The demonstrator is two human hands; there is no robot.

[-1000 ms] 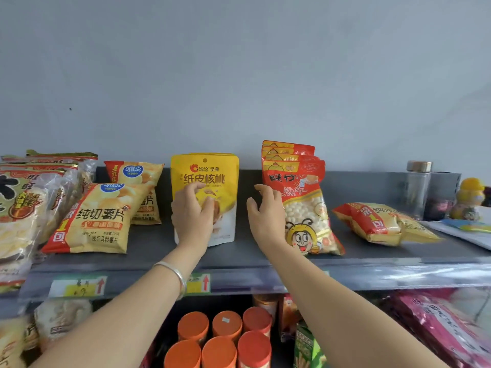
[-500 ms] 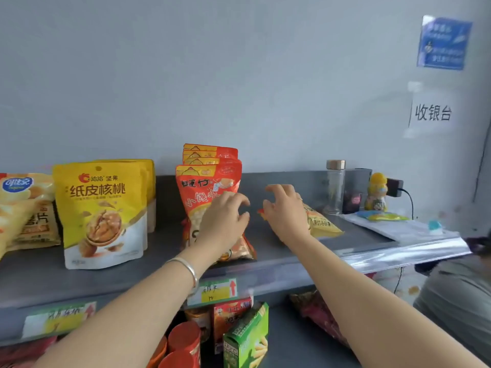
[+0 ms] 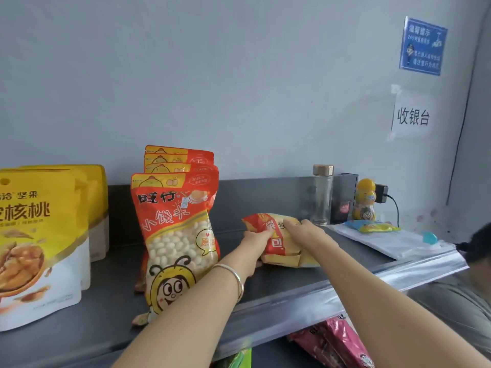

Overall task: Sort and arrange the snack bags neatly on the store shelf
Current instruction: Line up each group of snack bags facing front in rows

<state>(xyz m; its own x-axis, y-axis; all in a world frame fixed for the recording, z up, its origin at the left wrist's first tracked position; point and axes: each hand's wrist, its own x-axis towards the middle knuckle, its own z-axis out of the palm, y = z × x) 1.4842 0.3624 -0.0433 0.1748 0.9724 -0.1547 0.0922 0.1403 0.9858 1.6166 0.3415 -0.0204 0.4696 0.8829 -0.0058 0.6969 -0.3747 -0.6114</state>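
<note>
Both hands are working on the orange-and-yellow snack bag (image 3: 282, 244) lying flat on the shelf (image 3: 265, 290) right of the standing red bags (image 3: 176, 235), the left hand (image 3: 255, 239) gripping its end and the right hand (image 3: 301, 229) resting over its top, finger curl unclear, probably preparing to stand it upright.

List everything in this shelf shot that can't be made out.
Lying snack bag: head view, label mostly covered by the left hand and right hand.
Right hand's grip: fingers hidden beyond its own back.
Walnut bag: name cut off by the left edge.
Blue notice: print too small and blurred.
Pink bags: mostly hidden under the shelf, cut by the bottom edge.
</note>
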